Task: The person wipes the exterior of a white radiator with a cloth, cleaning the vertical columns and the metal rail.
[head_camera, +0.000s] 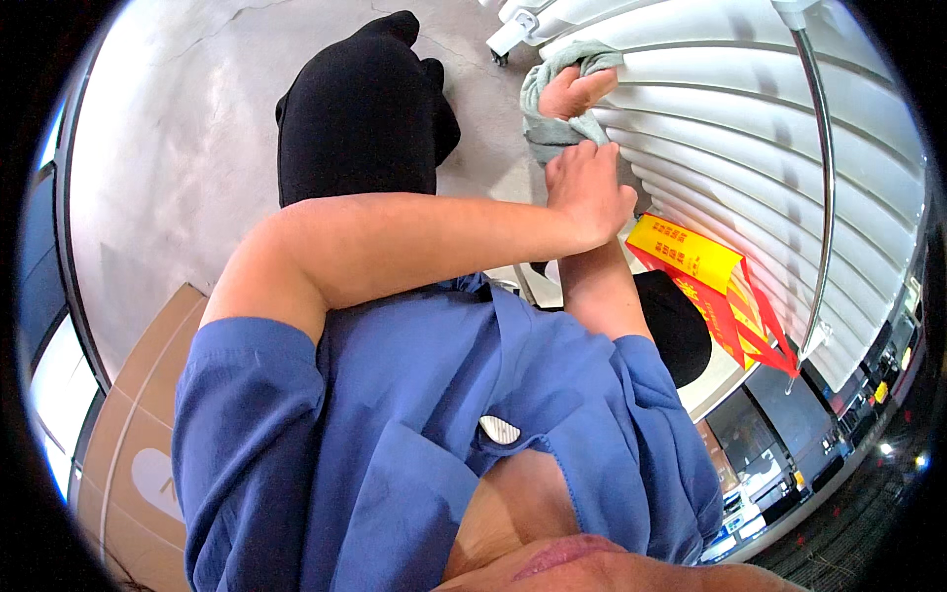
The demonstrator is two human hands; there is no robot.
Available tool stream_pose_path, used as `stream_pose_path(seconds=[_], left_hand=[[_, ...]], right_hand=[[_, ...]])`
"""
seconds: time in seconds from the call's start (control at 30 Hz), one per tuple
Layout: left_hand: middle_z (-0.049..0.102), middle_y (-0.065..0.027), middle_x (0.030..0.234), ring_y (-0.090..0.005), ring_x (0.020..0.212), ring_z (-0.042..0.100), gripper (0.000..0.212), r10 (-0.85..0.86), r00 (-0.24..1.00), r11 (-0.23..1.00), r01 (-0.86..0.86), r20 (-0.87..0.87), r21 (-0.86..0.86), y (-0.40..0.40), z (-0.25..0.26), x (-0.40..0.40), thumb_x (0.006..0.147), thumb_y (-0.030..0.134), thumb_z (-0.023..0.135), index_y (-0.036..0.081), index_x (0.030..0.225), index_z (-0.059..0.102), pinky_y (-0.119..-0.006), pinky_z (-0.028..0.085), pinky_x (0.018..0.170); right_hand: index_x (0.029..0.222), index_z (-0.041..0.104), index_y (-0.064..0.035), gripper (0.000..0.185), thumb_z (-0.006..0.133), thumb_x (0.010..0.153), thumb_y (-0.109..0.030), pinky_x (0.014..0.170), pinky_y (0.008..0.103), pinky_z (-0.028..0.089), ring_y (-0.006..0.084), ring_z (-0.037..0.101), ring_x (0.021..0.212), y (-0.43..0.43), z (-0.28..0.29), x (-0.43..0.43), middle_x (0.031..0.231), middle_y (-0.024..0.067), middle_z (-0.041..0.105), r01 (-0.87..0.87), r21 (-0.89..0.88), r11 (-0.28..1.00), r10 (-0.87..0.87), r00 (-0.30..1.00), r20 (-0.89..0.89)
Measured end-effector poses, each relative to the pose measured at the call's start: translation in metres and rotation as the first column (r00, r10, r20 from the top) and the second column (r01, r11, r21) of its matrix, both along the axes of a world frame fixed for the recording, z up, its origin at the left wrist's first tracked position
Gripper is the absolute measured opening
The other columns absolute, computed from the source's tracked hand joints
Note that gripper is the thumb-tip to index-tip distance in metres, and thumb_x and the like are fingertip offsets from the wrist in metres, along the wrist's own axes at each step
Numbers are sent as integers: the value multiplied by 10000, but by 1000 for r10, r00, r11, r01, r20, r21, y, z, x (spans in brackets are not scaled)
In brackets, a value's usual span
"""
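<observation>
A grey-green cloth (544,137) is looped and bunched around my right hand (573,95), which reaches forward beside a white ribbed surface. Folds of it cover part of the fingers, so their grip is unclear. My left forearm crosses over my right one. At the lower end of the fabric, the fingertips of my left hand (592,185) pinch its edge, close above my right wrist.
A red and yellow paper bag (692,251) stands right of my arms, by the white ribbed surface (703,111) and a chrome pole (825,170). At top, a white castor leg (510,37) touches the concrete floor (185,133). A cardboard box (126,436) is left; my black-clad knee (355,126) juts forward.
</observation>
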State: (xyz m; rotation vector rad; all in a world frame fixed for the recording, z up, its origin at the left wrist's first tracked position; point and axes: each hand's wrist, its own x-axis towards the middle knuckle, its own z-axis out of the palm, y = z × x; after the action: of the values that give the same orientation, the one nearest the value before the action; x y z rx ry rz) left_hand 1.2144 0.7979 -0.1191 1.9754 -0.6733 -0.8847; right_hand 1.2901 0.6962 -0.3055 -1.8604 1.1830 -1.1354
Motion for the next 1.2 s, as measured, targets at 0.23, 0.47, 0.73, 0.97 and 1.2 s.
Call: stream_pose_path(seconds=[0.23,0.47,0.73,0.97,1.2], left_hand=[[560,-185,1250,-363,1237,480,612,-22,999,992,26,-33,120,-5,-11,1,844,303,612,35,1382,497,-501,356,1054],[553,-188,1260,-367,1242,470,638,6,1000,989,-1,-30,148,-3,-14,5,831,273,600,31,1408,474,-502,338,1063],[528,-184,1166,-369,1195,458,591,6,990,976,24,137,-216,0,11,3,811,198,619,34,1364,489,-493,323,1059],[495,-147,1138,-361,1155,448,686,1,917,771,253,398,-584,12,35,2,768,205,665,87,1415,467,-493,303,1045],[502,-152,1146,-358,1177,444,683,81,918,809,167,388,-564,12,34,12,764,205,671,81,1405,471,-487,295,1053]], right_hand=[[1141,572,39,329,550,845,-102,989,490,393,468,529,1086,-15,-69,-10,1143,278,587,111,192,975,-88,989,-122],[1126,596,36,332,543,828,-100,978,491,412,483,546,1089,-24,-101,0,1140,288,609,81,345,935,-5,977,-215],[1086,622,36,300,531,830,-90,939,485,448,478,586,1055,-35,7,1,1131,280,647,-214,467,858,388,865,-317],[1150,599,49,321,530,905,-145,920,391,454,342,618,1015,-31,120,15,1088,218,665,-376,-21,926,371,904,211],[1120,557,62,282,490,879,-70,974,456,407,422,553,1064,-10,92,42,1143,264,594,-144,-132,981,159,981,110]])
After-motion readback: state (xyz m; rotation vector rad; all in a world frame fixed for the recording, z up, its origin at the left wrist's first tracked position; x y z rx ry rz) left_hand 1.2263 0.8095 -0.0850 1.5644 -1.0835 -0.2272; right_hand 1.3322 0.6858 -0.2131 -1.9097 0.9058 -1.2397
